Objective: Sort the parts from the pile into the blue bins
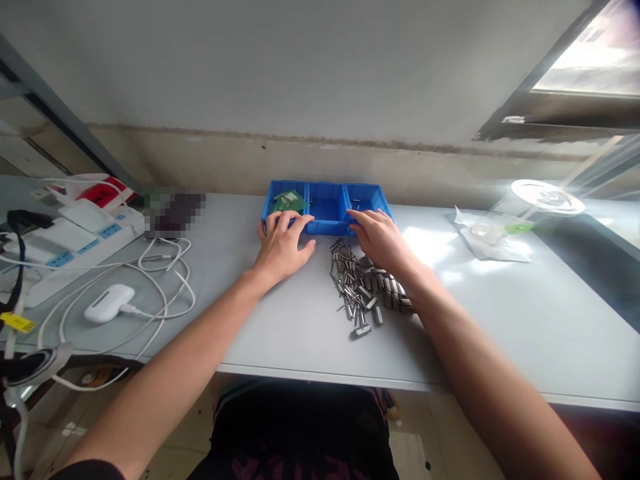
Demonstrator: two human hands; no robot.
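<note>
Grey, smooth tabletop (290, 333), its front edge nearest. Right of centre, metal parts (357, 287) heap loosely: thin pins, stubby squared blocks, dull silver, partly behind the right forearm (450, 320). Beyond, left hand (283, 250): fingers spread and curved over the front rim of a blue tray (327, 228) at its left compartment, thumb well apart, no grip seen. Right hand (380, 240): fingers bent at the rim by the right compartment; whether they pinch the wall, cannot tell. Tray stands near the tabletop's back edge, roughly midway along, three compartments in a row. Judgement: step looks like steadying or squaring the tray; wants light, even pressure at both ends, base kept flat, right wrist lifted clear of pins. Plastic walls straight, slightly glossy. Left compartment holds flat green pieces (287, 201) with pale patches.
</note>
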